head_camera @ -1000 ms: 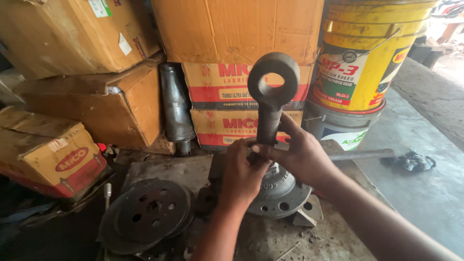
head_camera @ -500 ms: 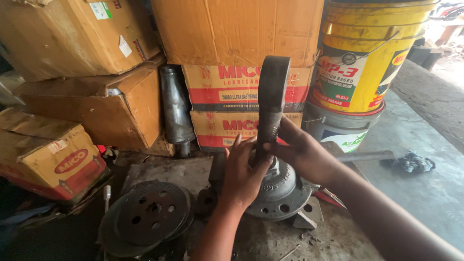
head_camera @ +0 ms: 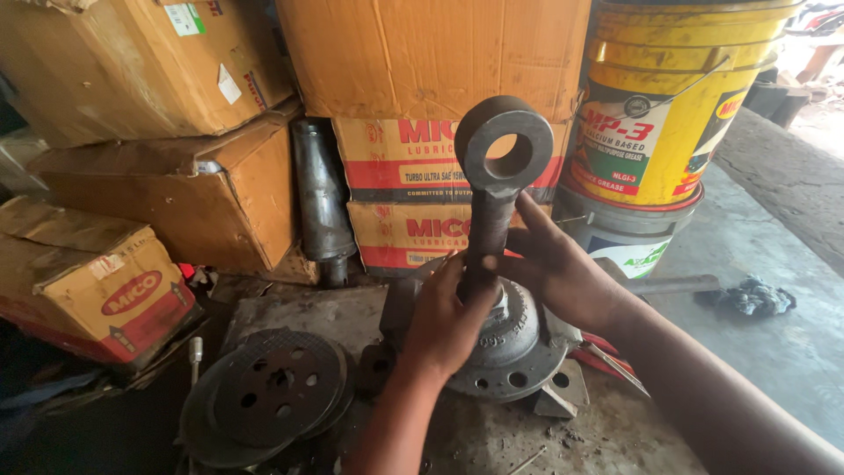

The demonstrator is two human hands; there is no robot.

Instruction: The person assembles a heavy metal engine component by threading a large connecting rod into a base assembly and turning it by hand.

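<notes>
A dark steel rod with a ring-shaped eye [head_camera: 503,149] stands upright in a round grey metal housing [head_camera: 519,339] with bolt holes around its flange. My left hand [head_camera: 448,312] wraps the lower shaft from the near side. My right hand [head_camera: 563,268] grips the shaft from the right, with fingers stretched up along it. The eye faces the camera, so its hole shows fully.
A dark round plate with holes [head_camera: 272,391] lies left of the housing. Cardboard boxes [head_camera: 185,185] are stacked behind, with a grey metal cylinder [head_camera: 321,198] leaning among them. A yellow bucket [head_camera: 677,97] sits on a white one at right. A dark rag [head_camera: 752,295] lies on the concrete.
The rod has turned about its axis under both hands: its eye went from facing the camera to edge-on, then back to facing it. The hands stayed on the lower shaft.
</notes>
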